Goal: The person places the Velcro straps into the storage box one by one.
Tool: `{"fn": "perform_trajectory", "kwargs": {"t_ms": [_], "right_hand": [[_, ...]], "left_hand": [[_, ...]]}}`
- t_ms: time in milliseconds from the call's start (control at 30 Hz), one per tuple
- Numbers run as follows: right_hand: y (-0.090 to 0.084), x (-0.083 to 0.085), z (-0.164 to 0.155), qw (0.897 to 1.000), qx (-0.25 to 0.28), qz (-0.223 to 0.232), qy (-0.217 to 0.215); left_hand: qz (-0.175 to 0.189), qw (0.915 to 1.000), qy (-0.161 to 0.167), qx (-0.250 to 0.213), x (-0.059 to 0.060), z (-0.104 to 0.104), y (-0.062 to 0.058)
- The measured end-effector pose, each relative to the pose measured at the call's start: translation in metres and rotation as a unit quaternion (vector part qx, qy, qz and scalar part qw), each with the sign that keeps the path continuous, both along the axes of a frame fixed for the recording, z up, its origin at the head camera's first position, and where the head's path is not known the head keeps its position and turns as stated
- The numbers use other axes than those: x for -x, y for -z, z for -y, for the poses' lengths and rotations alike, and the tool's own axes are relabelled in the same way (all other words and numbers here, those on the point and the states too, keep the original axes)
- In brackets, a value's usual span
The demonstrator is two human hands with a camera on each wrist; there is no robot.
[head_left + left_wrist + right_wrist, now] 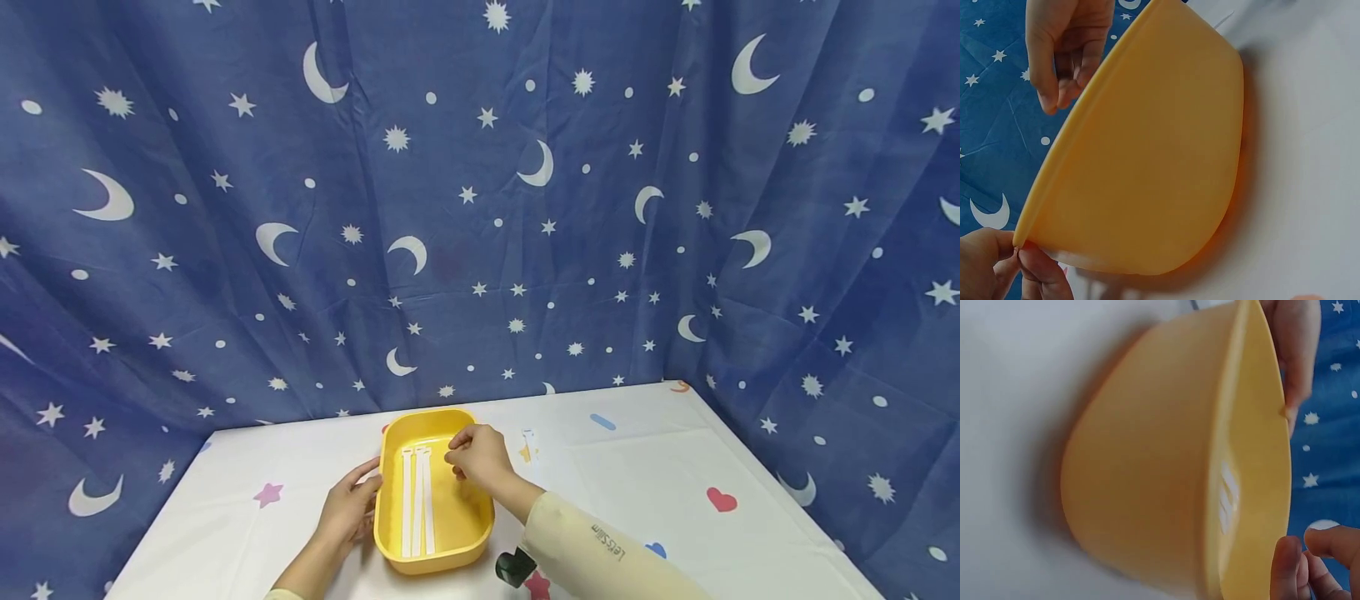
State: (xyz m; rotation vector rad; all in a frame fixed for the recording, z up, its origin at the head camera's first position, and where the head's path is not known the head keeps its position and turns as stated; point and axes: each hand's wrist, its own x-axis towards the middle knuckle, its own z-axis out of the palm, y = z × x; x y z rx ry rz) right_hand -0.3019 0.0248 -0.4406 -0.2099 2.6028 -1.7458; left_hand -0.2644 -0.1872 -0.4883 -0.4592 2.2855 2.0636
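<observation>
A yellow plastic basin with rounded corners stands on the table. Several white straps, each with a small slotted head at the far end, lie side by side along its left half. My left hand is at the basin's left side; in the left wrist view its thumb and fingers pinch the rim. Over the basin's right side hangs my right hand, fingers loosely bent, with nothing visible between them. In the right wrist view, the thumb and fingertips are beside the rim.
Another pale strap lies on the table right of the basin, partly behind the right wrist. A white cloth printed with colored shapes covers the table. Near the right sleeve is a dark green shape. A blue curtain hangs behind.
</observation>
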Motion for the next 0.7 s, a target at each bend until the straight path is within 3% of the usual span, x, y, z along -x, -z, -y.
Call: {"fn": "perform_trajectory", "kwargs": {"t_ms": [267, 700], "right_hand": [[-0.008, 0.017, -0.026, 0.995, -0.079, -0.037, 0.043], [-0.002, 0.033, -0.090, 0.989, -0.106, -0.024, 0.099]], "left_hand": [[0.001, 1.0000, -0.002, -0.002, 0.001, 0.000, 0.000], [0.005, 0.9999, 0.001, 0.013, 0.002, 0.001, -0.001]]}}
